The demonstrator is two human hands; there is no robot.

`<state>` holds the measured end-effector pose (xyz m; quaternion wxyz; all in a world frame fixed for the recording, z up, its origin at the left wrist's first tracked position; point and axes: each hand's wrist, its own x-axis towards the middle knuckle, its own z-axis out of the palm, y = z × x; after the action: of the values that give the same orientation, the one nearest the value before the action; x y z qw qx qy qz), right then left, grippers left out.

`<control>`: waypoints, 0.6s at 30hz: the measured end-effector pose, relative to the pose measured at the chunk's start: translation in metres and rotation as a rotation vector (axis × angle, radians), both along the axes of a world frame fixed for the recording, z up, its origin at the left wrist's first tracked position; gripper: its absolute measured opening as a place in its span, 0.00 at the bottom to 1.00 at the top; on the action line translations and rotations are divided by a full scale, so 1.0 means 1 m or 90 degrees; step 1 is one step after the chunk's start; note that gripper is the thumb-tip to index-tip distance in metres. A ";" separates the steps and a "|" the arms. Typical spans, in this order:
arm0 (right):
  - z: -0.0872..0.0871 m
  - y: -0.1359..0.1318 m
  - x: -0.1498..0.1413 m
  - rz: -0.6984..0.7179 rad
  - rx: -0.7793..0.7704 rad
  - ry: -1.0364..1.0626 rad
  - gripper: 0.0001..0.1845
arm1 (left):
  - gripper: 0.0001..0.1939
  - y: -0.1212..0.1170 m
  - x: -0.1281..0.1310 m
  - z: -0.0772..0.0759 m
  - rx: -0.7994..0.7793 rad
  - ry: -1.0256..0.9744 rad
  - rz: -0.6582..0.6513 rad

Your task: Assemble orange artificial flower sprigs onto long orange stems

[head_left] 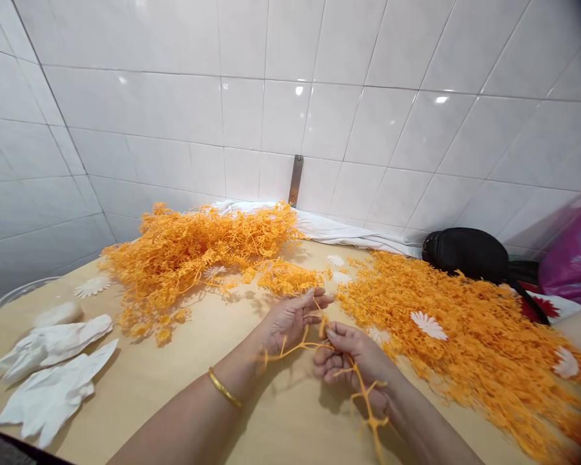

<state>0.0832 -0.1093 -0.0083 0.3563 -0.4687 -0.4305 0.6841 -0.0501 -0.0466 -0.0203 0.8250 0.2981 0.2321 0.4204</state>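
My left hand (288,321), with a gold bangle (224,387) on the wrist, and my right hand (348,358) meet above the light wooden table (140,400). Both grip a thin, branching orange sprig (368,403), probably artificial, whose strands run between my fingers and hang below my right hand. A large tangled heap of orange sprigs (193,258) lies ahead to the left. Another spreads to the right (469,349), close to my right hand. White daisy-shaped flower pieces (428,325) lie among both heaps.
Two crumpled white gloves (53,342) and a white lump (58,314) lie at the left, by a glass bowl rim (24,290). A white cloth (319,227), black bag (465,253) and pink plastic bag (576,258) line the white tiled wall (290,97).
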 end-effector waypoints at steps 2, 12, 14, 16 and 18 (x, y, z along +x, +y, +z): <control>-0.001 -0.002 -0.003 0.074 -0.005 -0.080 0.14 | 0.10 0.000 0.002 0.000 -0.040 -0.025 0.016; 0.021 0.040 0.024 -0.119 0.447 -0.432 0.13 | 0.07 0.012 0.011 -0.010 -0.072 0.059 0.069; 0.016 0.047 0.017 -0.085 0.496 -0.434 0.12 | 0.07 0.011 0.012 -0.011 -0.042 0.055 0.068; 0.011 0.056 0.011 -0.082 0.514 -0.433 0.13 | 0.06 0.011 0.012 -0.012 -0.017 0.051 0.067; 0.008 0.068 0.007 -0.110 0.513 -0.421 0.15 | 0.05 0.012 0.011 -0.013 0.000 0.050 0.051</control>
<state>0.0900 -0.0410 0.0002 0.4087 -0.5191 -0.7084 0.2483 -0.0392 -0.0346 -0.0338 0.7978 0.3047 0.2763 0.4409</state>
